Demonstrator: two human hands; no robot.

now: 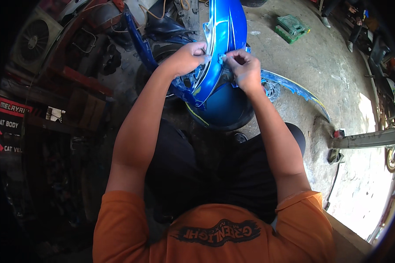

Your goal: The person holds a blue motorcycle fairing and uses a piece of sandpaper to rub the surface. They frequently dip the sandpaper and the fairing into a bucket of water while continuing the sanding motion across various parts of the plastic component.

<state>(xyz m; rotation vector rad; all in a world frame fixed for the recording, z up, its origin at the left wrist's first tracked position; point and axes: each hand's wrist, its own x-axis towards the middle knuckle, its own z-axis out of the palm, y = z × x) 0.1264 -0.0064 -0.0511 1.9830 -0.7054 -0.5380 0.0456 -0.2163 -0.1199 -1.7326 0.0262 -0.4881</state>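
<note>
A glossy blue motorcycle body panel (238, 30) stands lengthwise in front of me, with pale edges and worn patches. Along its left edge, my left hand (189, 60) is closed, its thumb and bent fingers gripping the rim. My right hand (245, 69) pinches something small and pale against the panel's face, on the right side. What it is, I cannot make out. Beneath the panel's lower end sits a dark, rounded, tyre-like object (226, 108) between my knees.
A scuffed blue strip-shaped panel (296, 86) curves out to the right, beside a metal disc (271, 90). On the concrete floor lies a green case (292, 27). A fan unit (36, 37) is at left. Another person's legs (354, 36) show at far right.
</note>
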